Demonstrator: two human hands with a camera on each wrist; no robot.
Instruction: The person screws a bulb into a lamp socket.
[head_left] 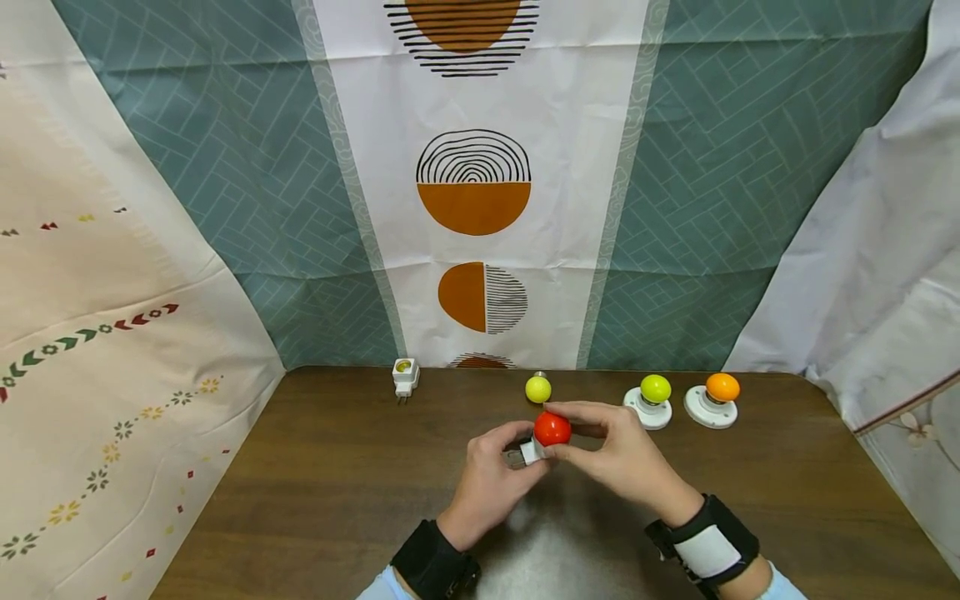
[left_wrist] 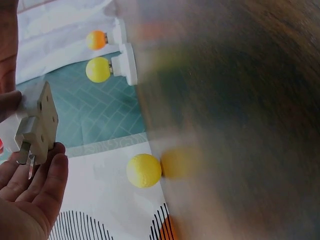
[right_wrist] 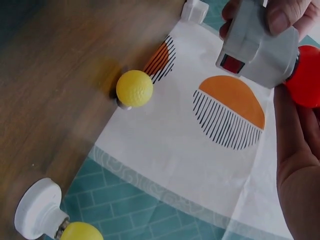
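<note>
Above the table's middle, my left hand (head_left: 495, 471) grips a white plug-in bulb socket (head_left: 531, 452) with a small red switch and two metal prongs (left_wrist: 23, 153). A round red bulb (head_left: 552, 429) sits at the socket's mouth; a thin dark strip shows between them in the right wrist view. My right hand (head_left: 618, 450) holds the red bulb between thumb and fingers. Just beyond the hands, a yellow bulb (head_left: 537, 389) lies loose on the wooden table (head_left: 337, 483).
Another white plug-in socket (head_left: 406, 377) lies at the table's back left, its mouth facing up. Toward the back right stand two round white holders, one with a yellow-green bulb (head_left: 656, 388), the other with an orange bulb (head_left: 723, 387). A patterned cloth (head_left: 480, 100) hangs behind the table.
</note>
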